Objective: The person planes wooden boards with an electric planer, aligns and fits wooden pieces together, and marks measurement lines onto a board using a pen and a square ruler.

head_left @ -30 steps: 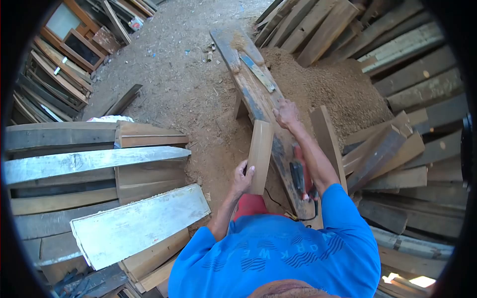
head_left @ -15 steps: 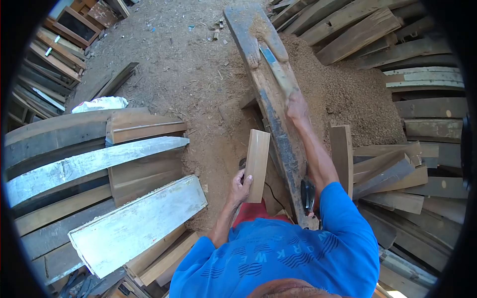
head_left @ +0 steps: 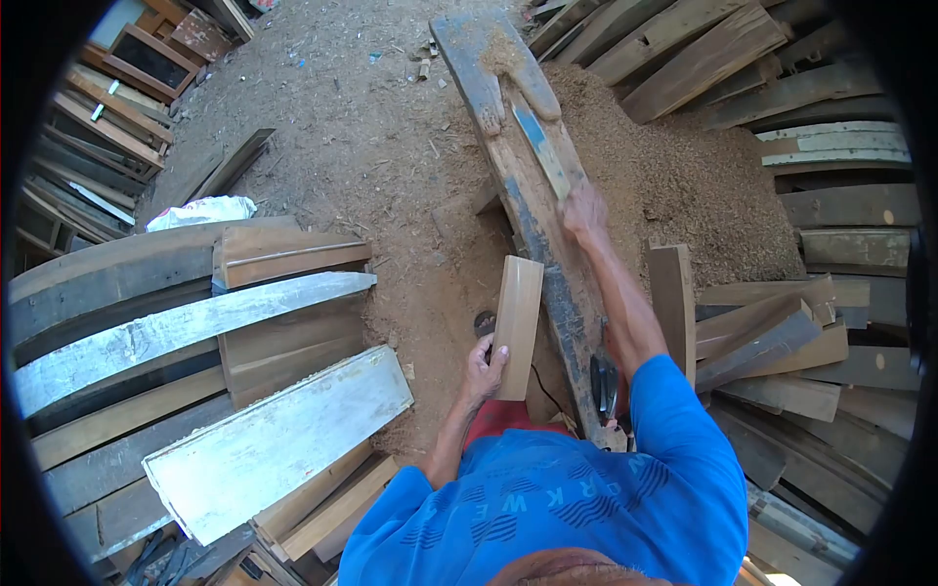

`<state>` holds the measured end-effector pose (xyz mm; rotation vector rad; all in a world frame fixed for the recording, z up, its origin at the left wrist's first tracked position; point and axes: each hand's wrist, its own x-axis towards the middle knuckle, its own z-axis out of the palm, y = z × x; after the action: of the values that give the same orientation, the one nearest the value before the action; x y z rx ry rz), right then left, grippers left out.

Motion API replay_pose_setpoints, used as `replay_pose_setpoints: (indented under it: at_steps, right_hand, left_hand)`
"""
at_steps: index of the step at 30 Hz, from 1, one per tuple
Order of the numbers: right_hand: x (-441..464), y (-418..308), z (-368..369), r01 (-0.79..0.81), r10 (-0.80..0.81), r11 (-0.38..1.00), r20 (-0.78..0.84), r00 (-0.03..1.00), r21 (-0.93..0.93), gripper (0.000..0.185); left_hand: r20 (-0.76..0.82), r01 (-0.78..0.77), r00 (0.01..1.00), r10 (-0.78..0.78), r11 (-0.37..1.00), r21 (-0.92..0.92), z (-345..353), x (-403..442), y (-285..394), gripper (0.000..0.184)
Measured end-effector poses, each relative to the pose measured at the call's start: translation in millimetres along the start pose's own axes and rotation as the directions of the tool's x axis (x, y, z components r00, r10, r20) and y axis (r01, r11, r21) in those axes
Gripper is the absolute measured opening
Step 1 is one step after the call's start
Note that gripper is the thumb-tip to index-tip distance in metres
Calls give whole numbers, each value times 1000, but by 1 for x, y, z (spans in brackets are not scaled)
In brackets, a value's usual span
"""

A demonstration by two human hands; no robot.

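Note:
My left hand [head_left: 483,373] grips the lower left edge of a short, smooth wooden board [head_left: 520,317], held up on the near left side of a long wooden bench [head_left: 549,234]. My right hand [head_left: 584,211] is closed on the near end of a flat wooden strip [head_left: 541,151] with blue paint toward its far end. That strip lies along the bench top, pointing into the V-shaped notch of a worn stop block [head_left: 493,63]. Near my right forearm, a black tool [head_left: 604,383] rests at the bench's near end, and I cannot make out its kind.
Sawdust and shavings [head_left: 684,195] are heaped right of the bench. Stacked planks [head_left: 850,205] line the right side. At left lie more boards, a white-painted panel [head_left: 283,439] and a white sack [head_left: 203,212]. A dark cord [head_left: 549,389] hangs beside the bench.
My right hand has drawn the strip slightly back toward me, away from the notch. The board in my left hand has shifted a little to the right and tilted slightly.

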<state>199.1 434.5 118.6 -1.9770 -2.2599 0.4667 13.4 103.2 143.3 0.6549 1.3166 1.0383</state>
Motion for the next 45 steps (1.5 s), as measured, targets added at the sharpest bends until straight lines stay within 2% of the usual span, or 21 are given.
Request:
replay_pose_setpoints:
  at_steps: [3,6,9,11,12,15,18,21,24,27,30,33,34,35,37,39,41,44,45]
  right_hand:
    - [-48,-2,-17,-13,9,1000,163,987,24,38]
    - [-61,6,-14,17,-39,972,87,995,234,41]
    - [-45,5,-14,-319,7,737,465,885,596,52]
    - [-51,-16,-27,-98,59,971,176,983,219,60]
    - [-55,-29,-33,-25,26,1000,26,999,-19,67]
    - [-61,-50,-41,-101,101,995,183,978,-9,81]
    - [-52,-42,-7,-32,25,995,82,996,97,77]
    - [-24,-50,-3,-92,69,980,133,989,174,74]
    - [7,-68,-27,-124,97,975,151,984,182,69]
    - [27,-64,-9,-86,74,989,107,992,120,68]
    - [25,-52,-14,-56,30,987,167,985,150,74]
    - [37,-24,-31,-141,-11,914,371,928,380,77]
    - [23,-9,-36,54,-98,960,148,984,275,74]
    - [5,9,-44,48,-109,924,141,984,380,72]
    - [-47,29,-88,38,-131,816,121,984,577,69]
    - [-115,38,-151,79,-159,864,122,980,497,58]
    - [-185,83,-141,6,-24,821,24,999,571,51]
    - [-286,119,-143,-181,157,755,94,983,630,48]
    - [-318,128,-135,-231,212,728,110,971,645,48]
  left_hand:
    - [-15,-6,1000,6,1000,-9,2,-2,-2,41]
    - [1,34,999,-34,999,-24,1,1,2,40]
    - [-7,19,1000,-19,1000,12,1,4,3,39]
    - [-13,18,1000,-17,1000,8,-1,6,0,38]
    - [-24,16,1000,-16,1000,4,-1,5,1,38]
    - [-42,23,999,-24,1000,-5,-2,3,4,37]
    - [-42,35,998,-36,999,-23,-3,9,2,38]
    - [-47,49,998,-51,998,-40,-5,6,2,38]
    - [-55,37,998,-40,998,-49,-5,9,5,39]
    - [-60,29,998,-32,999,-40,-5,10,4,39]
    - [-38,37,999,-38,998,-48,4,21,2,39]
    - [-27,-26,999,25,999,-23,21,37,1,39]
    - [-30,-59,998,58,998,-15,30,45,2,40]
    - [-31,-92,995,92,996,-4,39,52,3,40]
    - [-93,-204,972,218,969,142,55,70,-8,45]
    - [-159,-249,943,293,937,246,72,90,-22,51]
    - [-247,-229,918,309,924,305,89,104,-31,59]
    - [-279,-80,914,294,807,585,111,101,-18,77]
    - [-291,-68,893,344,740,669,119,96,-16,83]
